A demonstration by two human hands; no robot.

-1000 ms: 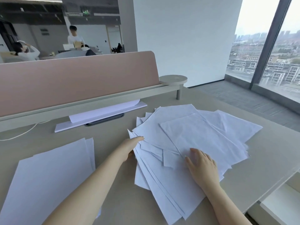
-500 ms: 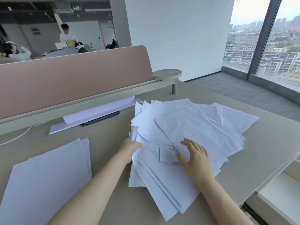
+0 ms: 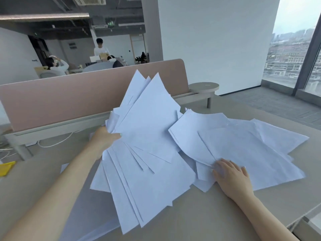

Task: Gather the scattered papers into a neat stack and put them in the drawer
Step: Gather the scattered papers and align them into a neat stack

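Beige desktop (image 3: 199,214) ran beneath a pink divider panel (image 3: 60,100), with a window at the right. White papers (image 3: 243,145) lay fanned across the desk. The left hand (image 3: 104,139) gripped a raised sheaf of sheets (image 3: 147,122), fingers curled round its edge, corners tilted up toward the divider. The right hand (image 3: 231,176) rested flat on the lying sheets, fingers straight and slightly spread.

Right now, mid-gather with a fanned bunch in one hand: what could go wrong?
1. The left hand pinches the lifted sheets at one edge only; they are fanned and uneven, so some may slip out.
2. The right hand rests flat on the loose pile, which reaches close to the desk edge; sliding it could push sheets off.
3. Corners stick out at all angles, so squaring may crease them.
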